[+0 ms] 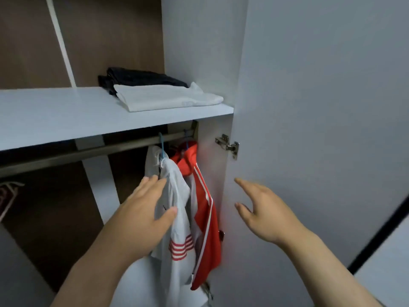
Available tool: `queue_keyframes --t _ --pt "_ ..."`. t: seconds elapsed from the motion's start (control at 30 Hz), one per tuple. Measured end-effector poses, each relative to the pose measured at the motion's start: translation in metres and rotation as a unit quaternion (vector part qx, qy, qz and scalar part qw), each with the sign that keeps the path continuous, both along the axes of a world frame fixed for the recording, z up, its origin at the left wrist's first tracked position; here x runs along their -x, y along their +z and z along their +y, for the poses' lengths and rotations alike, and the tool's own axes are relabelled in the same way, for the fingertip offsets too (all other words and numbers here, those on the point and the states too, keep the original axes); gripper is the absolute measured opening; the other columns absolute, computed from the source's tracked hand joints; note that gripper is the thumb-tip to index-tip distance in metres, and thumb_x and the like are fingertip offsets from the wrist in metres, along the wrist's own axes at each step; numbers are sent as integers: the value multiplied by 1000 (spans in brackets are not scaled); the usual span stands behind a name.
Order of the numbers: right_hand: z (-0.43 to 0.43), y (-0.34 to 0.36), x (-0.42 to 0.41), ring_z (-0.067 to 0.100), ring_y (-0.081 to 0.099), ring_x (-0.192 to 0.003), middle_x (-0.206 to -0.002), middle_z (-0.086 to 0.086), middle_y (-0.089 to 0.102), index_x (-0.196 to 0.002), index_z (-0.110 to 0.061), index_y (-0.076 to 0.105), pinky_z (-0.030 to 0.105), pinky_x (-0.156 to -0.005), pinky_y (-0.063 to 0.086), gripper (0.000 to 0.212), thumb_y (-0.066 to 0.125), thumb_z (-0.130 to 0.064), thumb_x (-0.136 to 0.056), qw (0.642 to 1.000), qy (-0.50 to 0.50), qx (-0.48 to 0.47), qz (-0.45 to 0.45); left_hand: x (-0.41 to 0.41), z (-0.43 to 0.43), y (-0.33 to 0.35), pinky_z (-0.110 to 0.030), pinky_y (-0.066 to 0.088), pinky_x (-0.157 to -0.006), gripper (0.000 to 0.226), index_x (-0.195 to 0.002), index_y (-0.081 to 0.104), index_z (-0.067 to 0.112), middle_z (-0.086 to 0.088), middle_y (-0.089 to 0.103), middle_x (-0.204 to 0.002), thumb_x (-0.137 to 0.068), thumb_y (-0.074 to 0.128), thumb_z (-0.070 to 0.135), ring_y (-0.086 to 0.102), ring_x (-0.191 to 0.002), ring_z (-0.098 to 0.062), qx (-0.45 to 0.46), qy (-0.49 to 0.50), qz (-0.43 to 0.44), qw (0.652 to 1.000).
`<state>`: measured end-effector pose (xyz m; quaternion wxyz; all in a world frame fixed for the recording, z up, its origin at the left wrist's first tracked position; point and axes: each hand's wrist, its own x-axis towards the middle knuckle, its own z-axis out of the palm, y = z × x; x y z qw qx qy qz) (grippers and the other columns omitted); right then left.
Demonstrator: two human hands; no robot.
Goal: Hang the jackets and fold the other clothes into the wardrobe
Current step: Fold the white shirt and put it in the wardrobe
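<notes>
White jacket (177,218) and red jacket (203,207) hang on the rail (88,152), folded clothes (168,98) on the shelf (66,116), left hand (146,209) pressing flat fingers to the white one to settle it, right hand (259,213) spread empty toward the door (309,107)

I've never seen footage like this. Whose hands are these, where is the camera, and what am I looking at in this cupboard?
There is no machine here. A person wears a wide-angle camera on the head, looking forward and down, so you see their own arms. This is the only picture. They stand at an open wardrobe. On the shelf lie two folded garments, a white one in front and a dark one behind. Below, on the rail, a white jacket and a red jacket hang on blue hangers. The left hand rests against the white jacket with straight fingers. The right hand is open beside the door and holds nothing.
</notes>
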<state>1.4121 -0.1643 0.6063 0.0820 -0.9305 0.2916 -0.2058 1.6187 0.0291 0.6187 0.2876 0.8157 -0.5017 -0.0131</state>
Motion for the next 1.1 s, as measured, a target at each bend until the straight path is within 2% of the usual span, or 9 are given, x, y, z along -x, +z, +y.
queue_keyframes --t 0.17,0.3,0.4,0.5,0.6,0.7,0.83,1.1 --pt "17 -31 65 22 49 -129 -142 -1 54 -147 -22 43 32 -104 41 54 54 -35 -95 998 -59 -10 27 46 -10 -38 -29 15 -117 70 -155 17 37 23 12 -159 -96 52 47 -2 -135 12 -7 -49 60 997" --pt "30 -49 116 16 57 -120 -134 -8 60 -146 -30 40 31 -93 47 48 46 -38 -99 992 -106 -60 46 84 -24 -56 -31 21 -118 62 -152 30 31 15 27 -159 -96 56 39 15 -147 -2 -12 -96 78 992" --pt "38 -57 165 12 60 -113 -128 -10 64 -142 -31 45 27 -86 46 43 44 -38 -100 984 -142 -82 68 126 -38 -65 -27 24 -117 56 -147 42 28 10 38 -154 -94 59 38 30 -142 -7 -26 -139 59 988" --pt "48 -62 218 16 60 -112 -126 -5 65 -137 -29 51 30 -86 50 39 44 -35 -99 976 -169 -105 87 175 -49 -72 -13 20 -106 52 -141 52 22 7 48 -147 -92 63 34 41 -136 -9 -46 -185 33 981" --pt "61 -68 284 18 58 -117 -132 -5 61 -138 -30 51 33 -92 50 40 44 -38 -100 963 -219 -127 94 232 -60 -79 -15 26 -105 53 -143 48 25 8 48 -146 -93 61 39 46 -132 -11 -83 -227 33 970" --pt "76 -77 359 18 55 -123 -139 -5 57 -142 -29 47 33 -98 48 44 45 -40 -100 949 -265 -141 92 295 -70 -83 -17 29 -103 52 -144 45 29 11 46 -147 -95 58 39 44 -133 -8 -109 -271 38 956" --pt "110 -83 465 13 55 -123 -139 -9 57 -140 -30 49 31 -96 48 43 45 -41 -99 932 -325 -148 62 392 -71 -87 -26 33 -110 53 -146 39 37 17 37 -152 -96 54 46 41 -136 -8 -145 -321 44 935" --pt "186 -66 654 18 57 -121 -133 -4 62 -134 -26 55 32 -97 47 41 49 -38 -95 884 -449 -120 36 584 -68 -77 -25 27 -113 51 -146 41 34 16 38 -152 -97 51 44 35 -139 -5 -127 -450 19 884"
